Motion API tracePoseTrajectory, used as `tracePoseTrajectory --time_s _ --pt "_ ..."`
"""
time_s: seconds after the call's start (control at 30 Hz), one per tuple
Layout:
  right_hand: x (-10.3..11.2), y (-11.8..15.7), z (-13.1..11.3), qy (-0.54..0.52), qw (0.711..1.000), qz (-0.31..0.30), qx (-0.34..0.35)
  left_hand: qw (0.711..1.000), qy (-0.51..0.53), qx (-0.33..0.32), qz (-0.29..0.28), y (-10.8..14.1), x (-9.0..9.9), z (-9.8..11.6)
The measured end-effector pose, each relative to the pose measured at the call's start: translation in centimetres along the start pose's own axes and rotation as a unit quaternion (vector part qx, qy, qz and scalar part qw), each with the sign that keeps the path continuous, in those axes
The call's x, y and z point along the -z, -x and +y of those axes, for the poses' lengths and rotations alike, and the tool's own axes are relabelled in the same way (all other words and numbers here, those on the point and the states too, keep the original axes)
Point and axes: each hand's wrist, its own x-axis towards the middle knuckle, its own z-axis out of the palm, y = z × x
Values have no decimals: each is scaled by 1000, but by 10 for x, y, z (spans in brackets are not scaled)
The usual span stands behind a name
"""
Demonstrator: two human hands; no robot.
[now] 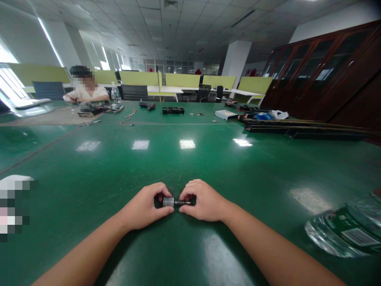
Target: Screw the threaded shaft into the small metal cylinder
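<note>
A small silver metal cylinder with a thin, dark, ridged shaft (168, 202) lies sideways between my hands, low over the green table (190, 167). I cannot tell whether the ridges are a thread or a spring. My left hand (148, 205) is closed on the cylinder, thumb in front and fingers behind. Around the shaft on the other side, the thumb and fingers of my right hand (205, 201) are curled and pinched. Part of the shaft's tip is hidden by the right fingers.
A large clear water bottle (347, 230) lies at the right. Along the far side are a power drill (147, 105), a black part (173, 111), a white box (226, 114) and long dark bars (297, 129). A person (87, 89) sits at the far left.
</note>
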Motion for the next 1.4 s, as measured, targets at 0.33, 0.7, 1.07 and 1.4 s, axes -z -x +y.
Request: tracePoseTrajectory --time_s 0.33,0.7,1.07,1.4 --pt "5 1 3 14 1000 2 0 1000 -1 0 3 0 0 -2" --pt "9 2 9 11 1000 -2 -10 1000 -11 -6 7 1 1 -2" --pt "22 3 24 15 997 9 -73 1000 -11 4 5 0 2 -2" --pt "19 4 20 23 999 -4 -48 1000 -7 2 9 0 2 0"
